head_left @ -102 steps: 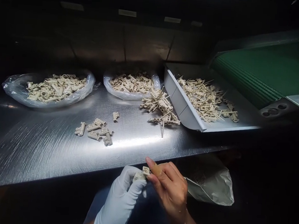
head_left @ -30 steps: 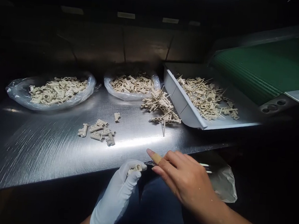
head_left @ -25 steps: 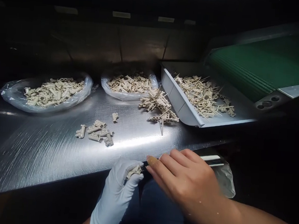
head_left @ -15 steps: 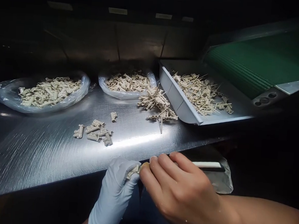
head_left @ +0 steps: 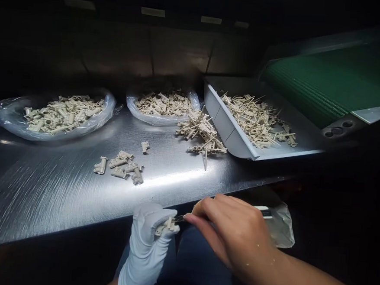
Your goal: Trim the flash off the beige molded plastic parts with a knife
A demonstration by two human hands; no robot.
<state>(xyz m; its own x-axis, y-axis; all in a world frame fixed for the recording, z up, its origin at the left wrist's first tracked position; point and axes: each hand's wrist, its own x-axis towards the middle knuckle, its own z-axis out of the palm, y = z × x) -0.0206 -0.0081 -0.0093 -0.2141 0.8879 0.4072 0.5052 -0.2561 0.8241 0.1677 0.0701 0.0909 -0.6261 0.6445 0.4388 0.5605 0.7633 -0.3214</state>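
My left hand, in a white glove, is closed around a small beige plastic part just off the table's front edge. My bare right hand grips a utility knife. Its white and black handle end sticks out behind the knuckles. At the fingertips, the thin blade points left and reaches the beige part; whether it touches cannot be made out. A yellowish cover shows by the right index finger. On the metal table, a small group of loose beige parts lies beyond my left hand.
Two clear plastic bags of beige parts, one at left and one in the middle, lie on the table. A pile of parts with sprues leans by a grey tray holding more. A green conveyor belt rises at right.
My right hand has turned and drawn slightly back to the right, so the knife's blade now shows. The part in my left hand is more exposed, and that hand has shifted slightly.
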